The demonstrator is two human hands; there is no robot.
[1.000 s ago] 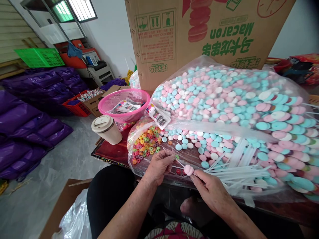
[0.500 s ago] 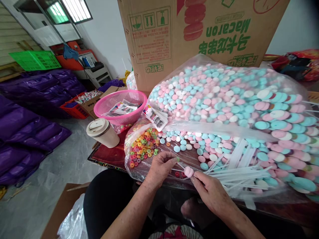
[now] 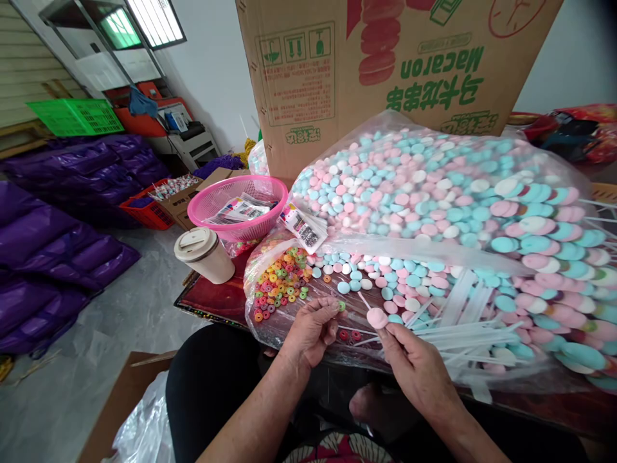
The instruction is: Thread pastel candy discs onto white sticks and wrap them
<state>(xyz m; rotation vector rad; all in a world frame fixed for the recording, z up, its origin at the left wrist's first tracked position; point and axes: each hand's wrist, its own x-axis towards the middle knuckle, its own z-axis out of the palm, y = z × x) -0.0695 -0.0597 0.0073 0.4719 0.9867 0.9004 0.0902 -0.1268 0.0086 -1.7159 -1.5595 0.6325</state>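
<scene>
My left hand [image 3: 315,326] is pinched, with a small green candy ring [image 3: 342,307] at its fingertips. In my right hand [image 3: 414,354] is a thin white stick carrying round pink candy discs [image 3: 376,317]; its bare tip slants up toward the left. A gap separates the stick from the green ring. Left of my hands lies a heap of coloured candy rings [image 3: 279,283] on clear plastic, and two or so red rings [image 3: 349,335] lie between the hands. White sticks [image 3: 463,344] are bunched beside my right hand, in front of loose pink, white and blue discs [image 3: 400,283].
A large clear bag of discs [image 3: 409,173] fills the table's back, before a cardboard box [image 3: 308,77]. Filled sticks [image 3: 554,244] pile up at right. A pink basket [image 3: 241,225], printed packets [image 3: 306,228] and a lidded cup [image 3: 212,267] stand left.
The stick's tip has come away from the green ring at my left hand and now points more upward. My hands have moved slightly apart. The view has shifted a little.
</scene>
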